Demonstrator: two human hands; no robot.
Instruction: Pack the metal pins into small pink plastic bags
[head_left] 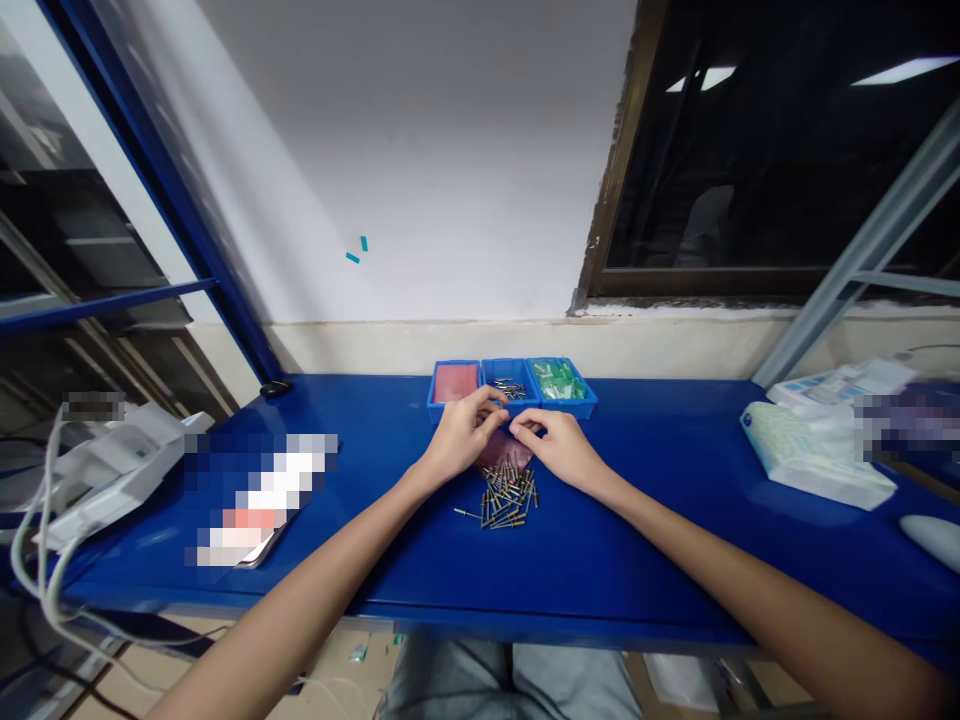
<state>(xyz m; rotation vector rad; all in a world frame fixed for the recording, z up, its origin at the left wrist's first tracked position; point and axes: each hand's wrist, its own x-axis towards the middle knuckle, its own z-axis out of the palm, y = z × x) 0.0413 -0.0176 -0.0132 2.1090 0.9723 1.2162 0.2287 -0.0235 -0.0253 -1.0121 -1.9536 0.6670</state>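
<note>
Pinching a pink bag [508, 453] with my left hand [459, 436] and right hand [559, 446], I face a white wall [450, 180] and dark window [750, 170] across a blue table [637, 540].

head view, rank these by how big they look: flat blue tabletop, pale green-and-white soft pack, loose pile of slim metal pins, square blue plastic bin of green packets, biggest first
1. Blue tabletop
2. Soft pack
3. Pile of metal pins and blue bin: too alike to rank

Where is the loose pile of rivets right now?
The pile lies on the blue table, below centre in the head view, by the near edge of the pink bag, between the forearms.
</note>
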